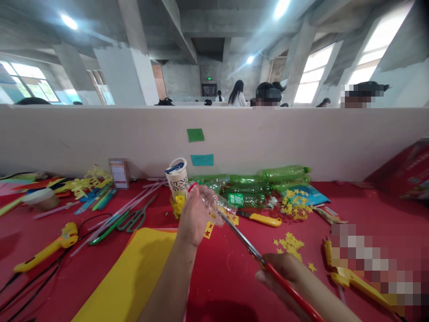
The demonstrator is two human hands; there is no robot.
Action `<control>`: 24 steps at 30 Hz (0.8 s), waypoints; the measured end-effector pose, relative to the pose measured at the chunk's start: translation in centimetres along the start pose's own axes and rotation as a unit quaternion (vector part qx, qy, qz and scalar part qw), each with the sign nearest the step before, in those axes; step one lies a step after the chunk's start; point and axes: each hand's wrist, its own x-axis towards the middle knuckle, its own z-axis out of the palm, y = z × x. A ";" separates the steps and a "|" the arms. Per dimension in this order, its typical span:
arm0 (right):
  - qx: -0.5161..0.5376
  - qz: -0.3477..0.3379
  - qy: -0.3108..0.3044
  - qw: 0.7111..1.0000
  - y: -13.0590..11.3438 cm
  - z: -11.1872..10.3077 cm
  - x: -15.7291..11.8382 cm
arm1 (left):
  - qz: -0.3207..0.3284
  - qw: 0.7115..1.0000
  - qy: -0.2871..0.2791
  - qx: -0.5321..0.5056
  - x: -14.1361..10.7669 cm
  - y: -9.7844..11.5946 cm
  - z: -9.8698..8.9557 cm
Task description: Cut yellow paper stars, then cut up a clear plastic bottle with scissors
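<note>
My left hand (196,214) is wrapped round a transparent plastic bottle piece (214,206) with a red ring at its neck. My right hand (284,277) grips a pair of scissors (246,243) by the red handles. The long metal blades point up and left, their tips at the cut edge of the bottle piece. Whether the plastic lies between the blades I cannot tell. Just behind my left hand stands a white patterned cup (177,179) with a lid, and a yellow crumpled thing (178,205) sits below it.
Green plastic bottles (284,173) lie along the white partition (134,134). A yellow utility knife (264,219) and yellow paper stars (291,243) lie to the right. Glue guns (50,250) with cords, green-handled scissors (134,219) and yellow sheets (134,273) cover the left side.
</note>
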 end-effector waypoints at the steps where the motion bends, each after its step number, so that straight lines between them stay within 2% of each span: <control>1: -0.002 -0.011 -0.003 1.000 -0.1 -0.1 -0.1 | 0.003 1.000 -0.007 0.006 0.0 0.0 0.0; 6: 0.010 -0.046 -0.016 0.999 -0.4 -0.2 -1.0 | 0.033 0.996 -0.051 0.066 -0.5 -0.2 0.6; 10: 0.012 -0.034 -0.009 0.999 -0.6 0.0 -1.1 | 0.019 0.996 -0.028 0.085 -0.9 -0.7 1.1; 15: 0.022 0.003 0.012 1.000 -0.4 0.5 -0.3 | 0.015 0.995 -0.011 0.101 -0.7 -0.9 0.7; 19: 0.006 0.002 0.011 1.000 -0.1 0.5 0.4 | 0.023 0.994 -0.003 0.105 -0.6 -0.8 0.5; 24: 0.011 -0.008 0.010 1.000 -0.2 0.4 0.1 | 0.051 0.993 -0.048 0.096 -0.7 -0.5 0.9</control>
